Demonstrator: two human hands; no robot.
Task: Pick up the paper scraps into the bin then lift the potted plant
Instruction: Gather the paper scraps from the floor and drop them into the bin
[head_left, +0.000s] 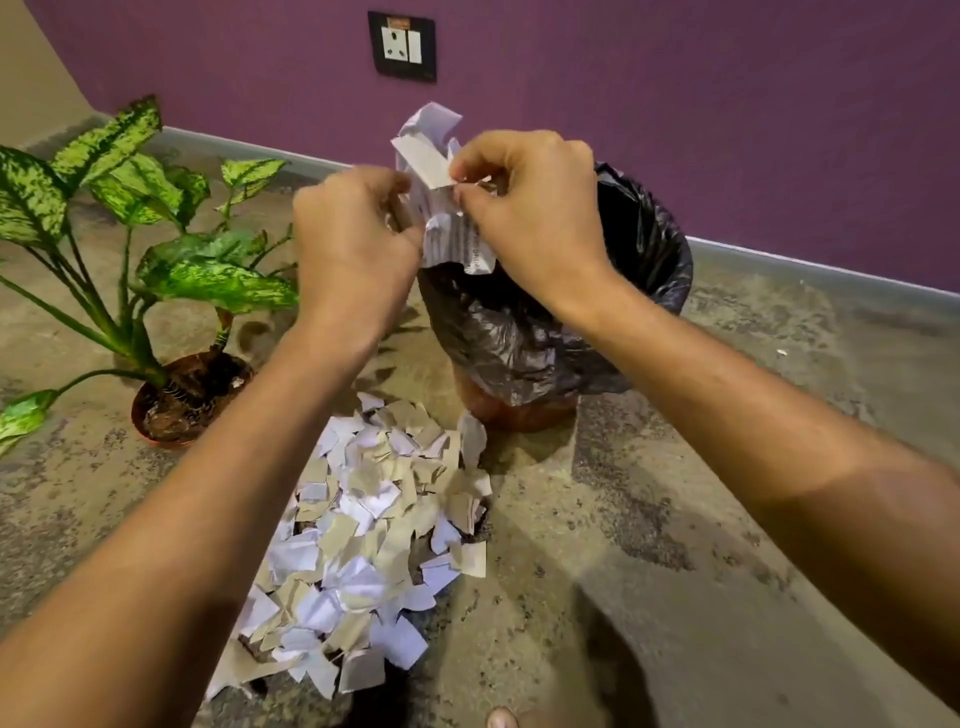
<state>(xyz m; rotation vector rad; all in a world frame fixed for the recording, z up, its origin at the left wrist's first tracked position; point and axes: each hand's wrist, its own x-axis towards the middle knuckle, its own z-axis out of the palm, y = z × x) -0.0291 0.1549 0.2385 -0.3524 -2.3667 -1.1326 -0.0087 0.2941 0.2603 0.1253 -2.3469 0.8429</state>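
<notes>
Your left hand and right hand pinch a clump of paper scraps above the bin. Light and flimsy, they need gathering from underneath. More scraps lie below your hands; the potted plant waits left.

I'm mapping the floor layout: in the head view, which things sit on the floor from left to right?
potted plant → pile of paper scraps → bin lined with a black bag
</notes>
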